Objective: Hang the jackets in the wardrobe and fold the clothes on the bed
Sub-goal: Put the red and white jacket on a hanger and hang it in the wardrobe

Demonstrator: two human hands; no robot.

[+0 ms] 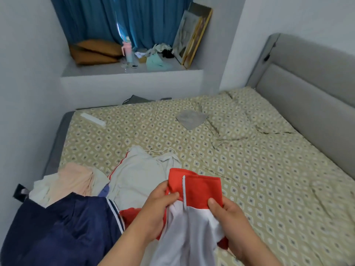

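A red and white zip jacket (197, 191) is lifted just above the near edge of the bed (249, 169). My left hand (155, 210) pinches its collar on the left of the zipper. My right hand (228, 217) grips the red collar and white front on the right. A navy garment with white stripes (57, 227) lies at the lower left. Behind it sit a peach garment (75, 179) and a white garment with a red stripe (138, 173), all in a loose pile. No wardrobe is in view.
A grey cloth (191, 119) and a white strip (93, 119) lie further up the patterned sheet. The grey padded headboard (307, 83) stands at right. A window ledge (123, 73) behind the bed holds brown cushions, a bottle, clutter and leaning picture frames before blue curtains.
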